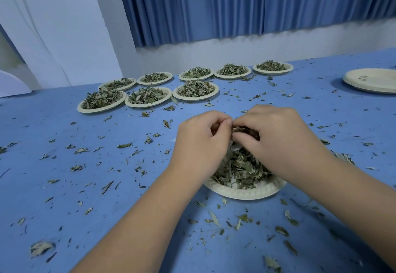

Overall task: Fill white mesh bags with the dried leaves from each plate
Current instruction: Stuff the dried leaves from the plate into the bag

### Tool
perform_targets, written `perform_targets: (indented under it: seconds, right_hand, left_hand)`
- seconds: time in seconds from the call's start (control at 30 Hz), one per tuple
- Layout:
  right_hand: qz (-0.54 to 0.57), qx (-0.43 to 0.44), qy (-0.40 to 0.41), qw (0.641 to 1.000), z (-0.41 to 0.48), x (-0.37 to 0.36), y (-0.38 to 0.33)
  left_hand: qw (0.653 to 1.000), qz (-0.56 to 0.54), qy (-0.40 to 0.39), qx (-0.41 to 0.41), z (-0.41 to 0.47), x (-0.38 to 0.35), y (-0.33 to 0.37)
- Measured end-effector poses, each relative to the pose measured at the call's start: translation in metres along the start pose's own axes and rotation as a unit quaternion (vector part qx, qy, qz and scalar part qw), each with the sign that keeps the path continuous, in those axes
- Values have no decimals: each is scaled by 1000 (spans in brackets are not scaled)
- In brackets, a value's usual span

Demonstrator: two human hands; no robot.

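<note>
A cream paper plate (246, 192) heaped with dried green leaves (242, 169) sits on the blue table right in front of me. Both hands are above its far side. My left hand (201, 141) has its fingers curled, pinching the rim of a white mesh bag (232, 146), of which only a small white patch shows between the hands. My right hand (276, 135) is curled round a clump of dried leaves at the bag's mouth. Most of the bag is hidden by my hands.
Several more leaf-filled plates (147, 97) stand in two rows at the back of the table. A stack of bare plates (370, 79) lies at the far right. Loose leaf bits (214, 219) litter the blue cloth. A blue curtain hangs behind.
</note>
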State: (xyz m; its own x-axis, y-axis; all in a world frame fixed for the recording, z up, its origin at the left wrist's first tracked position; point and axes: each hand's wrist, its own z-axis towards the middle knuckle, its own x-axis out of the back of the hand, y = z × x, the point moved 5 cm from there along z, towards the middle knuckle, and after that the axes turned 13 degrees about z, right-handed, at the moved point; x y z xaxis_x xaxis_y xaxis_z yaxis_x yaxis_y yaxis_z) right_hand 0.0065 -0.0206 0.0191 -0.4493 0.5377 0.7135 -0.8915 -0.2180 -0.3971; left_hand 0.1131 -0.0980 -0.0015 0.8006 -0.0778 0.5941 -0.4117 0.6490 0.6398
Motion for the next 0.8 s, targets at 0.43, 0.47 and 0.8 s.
perform_targets:
  seconds: [0.43, 0.47, 0.8]
  right_hand:
    - [51, -19, 44, 998, 0, 4, 5]
    - [42, -12, 36, 998, 1, 4, 4]
    - [52, 18, 44, 998, -1, 1, 0]
  left_hand:
    - [997, -46, -5, 55, -1, -1, 0]
    - [997, -48, -5, 58, -1, -1, 0]
    - [996, -62, 5, 67, -1, 0, 0]
